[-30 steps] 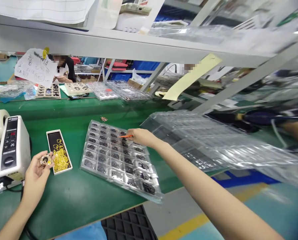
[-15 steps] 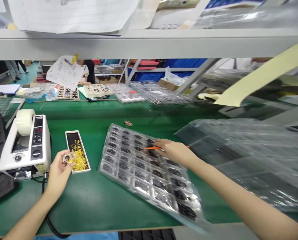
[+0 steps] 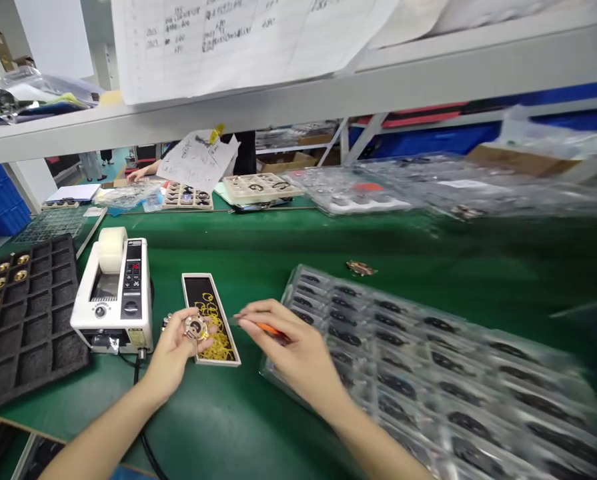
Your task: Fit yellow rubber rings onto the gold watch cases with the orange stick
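Note:
My left hand (image 3: 174, 351) holds a small round metal part with a dark centre (image 3: 195, 327) between fingers and thumb, just over the corner of a narrow black-lined box (image 3: 198, 288) of yellow rubber rings (image 3: 217, 340). My right hand (image 3: 295, 341) pinches a thin orange stick (image 3: 271, 330), its tip close to the box and partly hidden by my fingers. Below that hand lies a clear plastic blister tray (image 3: 418, 373) holding rows of black round parts, its edge near my wrist.
A white tape dispenser (image 3: 115, 297) stands left of my hands, beside a black foam tray (image 3: 23, 313) with brass parts. A small brass piece (image 3: 361, 268) lies on the green bench mat (image 3: 288, 247). Further back, a co-worker's hand (image 3: 138, 174) rests near more trays, under a grey shelf (image 3: 258, 107).
My right hand has moved left, off the blister tray, towards the ring box with the orange stick. The view has swung and come closer to the bench. My left hand still holds the round part.

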{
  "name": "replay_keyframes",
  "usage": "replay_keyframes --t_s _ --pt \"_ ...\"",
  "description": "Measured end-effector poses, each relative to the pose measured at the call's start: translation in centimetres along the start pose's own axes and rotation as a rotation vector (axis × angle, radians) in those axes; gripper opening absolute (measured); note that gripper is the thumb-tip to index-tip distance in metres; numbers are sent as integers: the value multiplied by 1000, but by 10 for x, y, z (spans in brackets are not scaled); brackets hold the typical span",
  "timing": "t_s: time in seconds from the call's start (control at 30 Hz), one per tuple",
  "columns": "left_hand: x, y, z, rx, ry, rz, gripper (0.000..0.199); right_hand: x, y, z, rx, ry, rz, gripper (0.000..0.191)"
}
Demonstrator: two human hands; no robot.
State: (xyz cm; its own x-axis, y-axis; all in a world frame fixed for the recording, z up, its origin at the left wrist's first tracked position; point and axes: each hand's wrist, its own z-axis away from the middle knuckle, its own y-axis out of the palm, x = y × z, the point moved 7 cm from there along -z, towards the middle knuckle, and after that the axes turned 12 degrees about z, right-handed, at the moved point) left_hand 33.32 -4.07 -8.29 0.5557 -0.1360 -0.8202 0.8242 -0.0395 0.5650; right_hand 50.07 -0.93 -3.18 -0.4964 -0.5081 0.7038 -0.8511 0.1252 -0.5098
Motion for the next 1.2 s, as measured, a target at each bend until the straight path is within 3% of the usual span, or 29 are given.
replay_keyframes --t_s 0.1,0.23,0.57,0.97,1.2 --pt "2 3 0 36 -12 -53 52 -2 21 1 90 151 -168 21" --pt "5 10 3 91 -17 -132 55 -7 30 8 139 256 -299 25" --pt "6 23 9 212 -15 -296 48 -2 37 19 158 283 -314 17" --pt "8 21 7 158 -3 -360 41 3 34 22 43 181 -44 11" --pt "8 9 4 -54 97 -332 31 9 35 29 -53 123 134 4"
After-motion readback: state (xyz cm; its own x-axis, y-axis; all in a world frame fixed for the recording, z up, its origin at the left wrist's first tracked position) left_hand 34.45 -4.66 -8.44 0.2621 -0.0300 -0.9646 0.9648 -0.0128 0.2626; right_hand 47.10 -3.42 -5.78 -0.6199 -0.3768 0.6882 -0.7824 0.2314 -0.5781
